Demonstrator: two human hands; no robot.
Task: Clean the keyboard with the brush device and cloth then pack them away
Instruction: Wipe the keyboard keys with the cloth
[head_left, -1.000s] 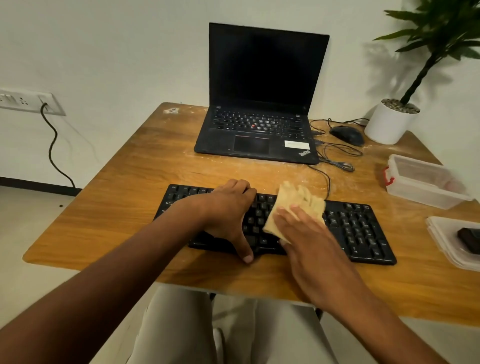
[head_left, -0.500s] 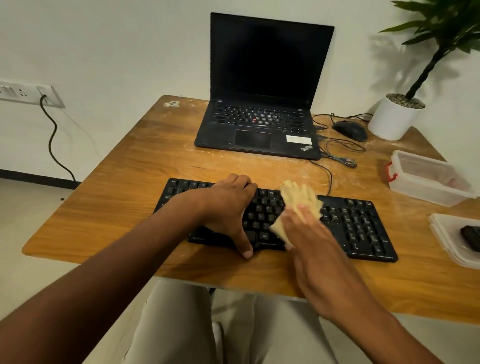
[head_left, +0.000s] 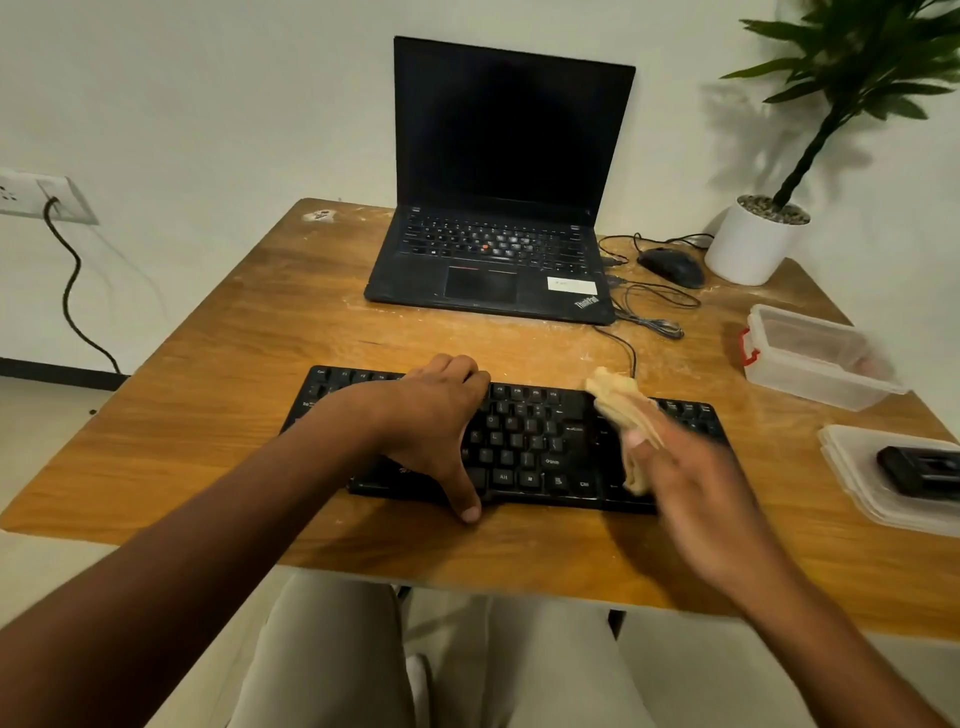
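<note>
A black keyboard (head_left: 524, 441) lies across the near part of the wooden table (head_left: 218, 395). My left hand (head_left: 431, 426) rests on its left half, fingers curled over the far edge and thumb at the near edge. My right hand (head_left: 691, 493), blurred by motion, presses a folded beige cloth (head_left: 621, 402) onto the keyboard's right half. A black brush device (head_left: 922, 470) lies on a clear lid (head_left: 852, 467) at the right edge.
An open black laptop (head_left: 498, 249) stands behind the keyboard. To its right are a black mouse (head_left: 672, 266) with cables and a white potted plant (head_left: 753, 241). A clear plastic box (head_left: 810, 358) with a red clasp sits on the right.
My right hand has slid the cloth to the right along the keyboard, from the middle to the right part. My left hand has stayed on the left half.
</note>
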